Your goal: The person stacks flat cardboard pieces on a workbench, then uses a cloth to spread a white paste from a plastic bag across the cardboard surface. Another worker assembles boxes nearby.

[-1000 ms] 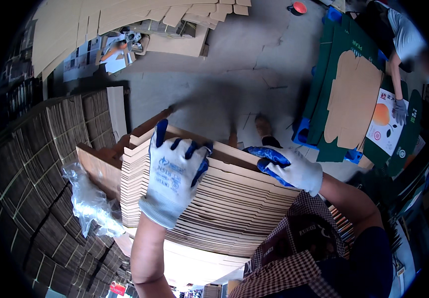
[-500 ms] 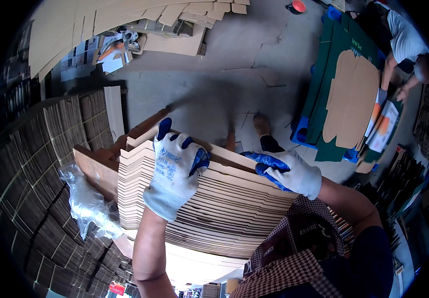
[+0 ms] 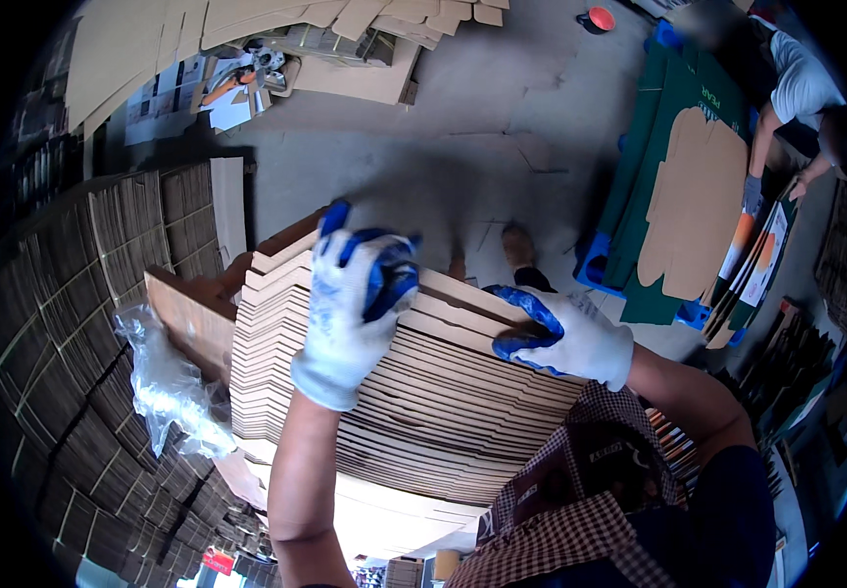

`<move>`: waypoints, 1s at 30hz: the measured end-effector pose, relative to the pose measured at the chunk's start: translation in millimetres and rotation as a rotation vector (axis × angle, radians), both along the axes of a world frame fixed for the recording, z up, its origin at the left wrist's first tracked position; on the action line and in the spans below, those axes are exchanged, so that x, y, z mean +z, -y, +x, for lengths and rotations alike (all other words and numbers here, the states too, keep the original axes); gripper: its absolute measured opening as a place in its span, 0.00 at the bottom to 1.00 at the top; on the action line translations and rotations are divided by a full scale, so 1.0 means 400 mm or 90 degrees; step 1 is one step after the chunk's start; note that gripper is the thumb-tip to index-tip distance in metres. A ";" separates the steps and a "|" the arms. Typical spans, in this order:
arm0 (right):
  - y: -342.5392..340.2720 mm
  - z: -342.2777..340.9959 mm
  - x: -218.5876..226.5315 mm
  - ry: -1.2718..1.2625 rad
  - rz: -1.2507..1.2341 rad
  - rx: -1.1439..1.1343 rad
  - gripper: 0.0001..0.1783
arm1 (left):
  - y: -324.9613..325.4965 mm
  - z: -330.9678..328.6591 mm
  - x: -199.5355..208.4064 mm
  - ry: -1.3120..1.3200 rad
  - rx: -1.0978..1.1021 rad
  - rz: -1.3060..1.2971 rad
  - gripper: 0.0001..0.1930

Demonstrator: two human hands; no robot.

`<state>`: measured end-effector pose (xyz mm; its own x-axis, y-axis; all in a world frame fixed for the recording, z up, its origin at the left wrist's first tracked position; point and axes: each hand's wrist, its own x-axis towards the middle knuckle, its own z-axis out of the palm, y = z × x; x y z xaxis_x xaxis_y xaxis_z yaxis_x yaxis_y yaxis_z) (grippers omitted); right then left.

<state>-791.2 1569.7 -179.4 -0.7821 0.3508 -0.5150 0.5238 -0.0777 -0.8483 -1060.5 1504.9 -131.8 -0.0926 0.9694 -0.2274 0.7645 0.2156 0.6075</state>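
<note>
A thick stack of folded brown cardboard sheets (image 3: 443, 392) lies in front of me, its layered edges facing me. My left hand (image 3: 355, 294), in a white glove with blue-coated fingers, is at the stack's far edge. Its thumb and forefinger are curled together and slightly blurred, while another finger points outward; whatever they may pinch is hidden. On the right, my gloved right hand (image 3: 565, 333) grips the far cardboard sheets, thumb on the near side and fingers along the top edge. Between the hands, a dark gap runs beneath the outermost sheet.
A wooden board (image 3: 188, 318) and crumpled clear plastic (image 3: 169, 392) sit left of the stack. Bundled cardboard (image 3: 71, 323) is piled farther left. At right, a blue pallet (image 3: 595, 260) carries green and brown sheets; another person (image 3: 800, 83) handles printed cardboard there.
My left hand has lifted and shifted slightly, its fingers curling from a flatter pose. My right thumb has spread lower on the sheets. The other person's printed cardboard has shifted.
</note>
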 end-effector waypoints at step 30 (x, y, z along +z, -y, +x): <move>-0.009 0.005 0.006 0.070 -0.098 -0.056 0.26 | 0.153 0.183 -0.012 -0.123 -0.166 0.107 0.20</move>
<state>-789.4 1573.3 -177.1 -0.6877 0.3261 -0.6487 0.5985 -0.2511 -0.7607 -987.1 1443.8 -136.5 0.1362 0.9885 -0.0659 0.8849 -0.0915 0.4567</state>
